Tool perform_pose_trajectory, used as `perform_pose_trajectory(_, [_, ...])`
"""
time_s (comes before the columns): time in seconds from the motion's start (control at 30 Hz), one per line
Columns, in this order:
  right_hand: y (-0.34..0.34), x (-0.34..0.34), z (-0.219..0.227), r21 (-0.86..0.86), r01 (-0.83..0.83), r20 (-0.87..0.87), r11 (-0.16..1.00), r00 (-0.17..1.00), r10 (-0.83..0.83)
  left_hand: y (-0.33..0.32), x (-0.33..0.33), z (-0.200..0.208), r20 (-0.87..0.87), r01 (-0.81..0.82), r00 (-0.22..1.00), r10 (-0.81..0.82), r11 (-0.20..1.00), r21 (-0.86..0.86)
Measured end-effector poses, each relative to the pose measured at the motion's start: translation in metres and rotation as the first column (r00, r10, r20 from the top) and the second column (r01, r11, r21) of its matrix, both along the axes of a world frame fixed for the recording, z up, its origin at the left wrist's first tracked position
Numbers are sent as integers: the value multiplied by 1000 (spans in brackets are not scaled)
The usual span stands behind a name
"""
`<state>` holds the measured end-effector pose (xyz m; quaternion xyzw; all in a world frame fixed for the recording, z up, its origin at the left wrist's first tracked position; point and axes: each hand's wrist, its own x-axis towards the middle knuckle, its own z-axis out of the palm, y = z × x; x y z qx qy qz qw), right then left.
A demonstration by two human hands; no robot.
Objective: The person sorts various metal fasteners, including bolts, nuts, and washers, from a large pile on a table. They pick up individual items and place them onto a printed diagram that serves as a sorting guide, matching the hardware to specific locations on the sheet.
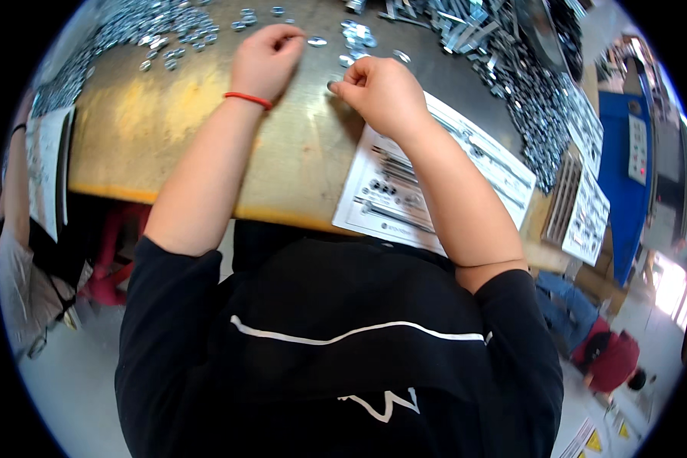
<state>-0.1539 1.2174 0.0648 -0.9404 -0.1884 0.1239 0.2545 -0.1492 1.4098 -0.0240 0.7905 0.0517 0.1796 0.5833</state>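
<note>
My left hand (267, 62), with a red band at its wrist, is closed over the metal tabletop, fingers curled in. Whatever it may hold is hidden. Just right of it lies a shiny oval metal ring (317, 41). My right hand (385, 95) is closed in a pinch above the top corner of a printed sheet (351, 200). A small dark spot shows at its fingertips, too small to name. Between and beyond the two hands sits a loose cluster of shiny metal rings (357, 34). Another flat ring (401, 56) lies beyond my right hand.
Many small metal rings (141, 27) spread across the far left. Piled metal bars (466, 30) and a heap of small metal parts (538, 126) cover the right side. A blue panel (626, 183) stands at right. Other people (614, 359) are on both sides.
</note>
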Motion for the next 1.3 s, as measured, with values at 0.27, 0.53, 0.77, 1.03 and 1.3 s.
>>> perform_pose_trajectory(0.27, [-168, -84, 39, 122, 420, -90, 899, 907, -411, 5, 0, -6, 1, 46, 999, -46, 999, -11])
perform_pose_trajectory(0.53, [-249, -167, -4, 32, 623, -163, 782, 775, -610, 4, 9, -11, -23, 40, 999, -40, 999, 11])
perform_pose_trajectory(0.77, [-259, -168, -4, -23, 662, -8, 749, 749, -662, 8, 10, -14, -81, 35, 996, -31, 998, 54])
perform_pose_trajectory(1.03, [-241, -125, 9, 285, 582, 54, 761, 783, -619, -4, 5, -13, -6, -12, 1000, 13, 992, 125])
perform_pose_trajectory(1.3, [-111, -23, 15, -6, 28, 162, 1000, 986, -27, -6, -2, 2, -82, 0, 996, 17, 980, 199])
